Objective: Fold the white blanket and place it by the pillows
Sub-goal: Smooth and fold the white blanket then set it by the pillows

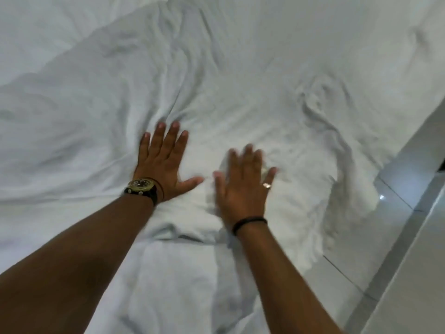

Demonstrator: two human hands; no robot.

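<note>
The white blanket lies spread and wrinkled over the bed, filling most of the view. My left hand, with a watch on its wrist, presses flat on the blanket with fingers spread. My right hand, wearing a ring and a dark wristband, lies flat on the blanket just to the right of the left hand; it is blurred. Neither hand grips the cloth. A folded edge of the blanket runs across below my hands. No pillows are in view.
The bed's right edge drops to a glossy tiled floor at the right. A white wall or furniture panel stands at the lower right corner.
</note>
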